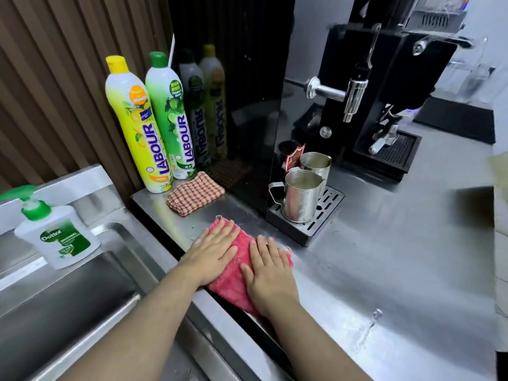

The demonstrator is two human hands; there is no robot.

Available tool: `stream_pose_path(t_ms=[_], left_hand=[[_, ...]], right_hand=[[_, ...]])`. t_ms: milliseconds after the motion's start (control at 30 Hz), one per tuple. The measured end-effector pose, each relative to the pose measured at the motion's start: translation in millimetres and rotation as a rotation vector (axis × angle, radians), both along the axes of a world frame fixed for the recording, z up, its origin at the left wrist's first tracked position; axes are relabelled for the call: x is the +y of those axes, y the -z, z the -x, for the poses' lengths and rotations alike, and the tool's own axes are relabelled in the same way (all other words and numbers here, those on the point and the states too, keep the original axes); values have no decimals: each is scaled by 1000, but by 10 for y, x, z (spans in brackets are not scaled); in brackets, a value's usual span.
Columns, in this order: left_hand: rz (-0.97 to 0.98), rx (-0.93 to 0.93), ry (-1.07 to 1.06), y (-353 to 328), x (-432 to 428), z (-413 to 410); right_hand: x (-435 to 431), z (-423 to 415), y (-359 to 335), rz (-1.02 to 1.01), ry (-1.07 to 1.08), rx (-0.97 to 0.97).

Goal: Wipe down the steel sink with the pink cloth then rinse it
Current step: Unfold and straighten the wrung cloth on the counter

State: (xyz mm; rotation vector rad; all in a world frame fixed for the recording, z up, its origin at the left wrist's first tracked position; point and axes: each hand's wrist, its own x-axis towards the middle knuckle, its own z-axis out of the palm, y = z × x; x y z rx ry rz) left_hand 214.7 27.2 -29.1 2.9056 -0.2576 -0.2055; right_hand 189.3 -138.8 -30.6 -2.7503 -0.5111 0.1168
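— Where is the pink cloth [242, 270]?
— On the steel desk [384, 270], just beside the sink [68, 298].
— And the hands?
— The left hand [213, 251] and right hand [268, 276] lie flat on it — fingers [261, 250] spread out, not gripping.

The steel sink [68, 292] lies at the left, with the steel counter [384, 270] to its right. On the counter's edge beside the sink lies the pink cloth [242, 270], the left hand [213, 253] and right hand [268, 273] flat on it, side by side. Behind the cloth lies a red-checked folded cloth [195, 193]; behind that, against the wall, stand a yellow-capped dish soap bottle [137, 127] and, to its right, a green-capped dish soap bottle [170, 116]. A white pump bottle of hand wash [55, 235] stands on what seems the sink's rear ledge. Right of the cloths, two steel jugs [301, 198] sit on a slotted metal drip tray [310, 215].
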Motion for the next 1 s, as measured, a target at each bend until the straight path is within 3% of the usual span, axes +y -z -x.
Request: stream_pose_path(t_ms=[367,467,600,800,933,1000], left_hand=[[-25,43,32,-50,-48,-189],[-26,-35,4,-54,-105,-151],[128,-124,-102,-21,-38,47],[-75,21,-93,-55,-58,118],[23,-98,-206,-226,-33,252],[111,-155,-243,-178,71,546]], right_hand=[[108,-62,52,102,172,-51],[70,-29,52,117,91,-25],[55,-39,18,106,91,-18],[18,-17,6,161,59,25],[-38,-10,-189,154,-21,150],[-118,179,-299,137,-94,119]])
